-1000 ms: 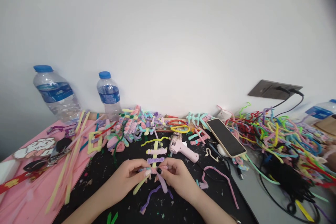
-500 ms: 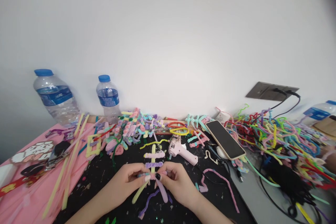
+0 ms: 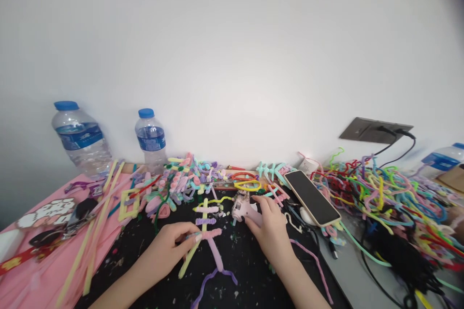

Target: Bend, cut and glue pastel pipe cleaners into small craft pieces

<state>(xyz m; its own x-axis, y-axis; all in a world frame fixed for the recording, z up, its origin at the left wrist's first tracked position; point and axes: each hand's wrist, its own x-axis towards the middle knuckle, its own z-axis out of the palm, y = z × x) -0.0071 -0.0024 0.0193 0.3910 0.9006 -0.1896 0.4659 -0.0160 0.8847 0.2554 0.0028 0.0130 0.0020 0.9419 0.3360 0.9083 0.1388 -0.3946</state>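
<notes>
My left hand (image 3: 177, 244) pinches the end of a pink crossbar on a fishbone-shaped pipe cleaner figure (image 3: 205, 221). This figure has a yellow spine, pink and purple crossbars, and two splayed legs, one yellow and one lilac. A purple pipe cleaner (image 3: 208, 277) lies beneath the lilac leg on the black mat. My right hand (image 3: 270, 227) is wrapped round the handle of a pale pink hot glue gun (image 3: 243, 208), thumb on the near side and fingers on the far side. The gun rests on the mat, nozzle pointing left.
Finished pipe cleaner pieces (image 3: 188, 176) are heaped along the wall. A phone (image 3: 313, 198) and a tangle of loose pipe cleaners (image 3: 384, 193) lie to the right, near black cables (image 3: 402, 256). Water bottles (image 3: 151, 140) stand at the left; pink paper (image 3: 68, 270) covers that side.
My right hand has let go of the fishbone figure and moved up and right onto the glue gun. My left hand still holds the figure, which has shifted slightly left.
</notes>
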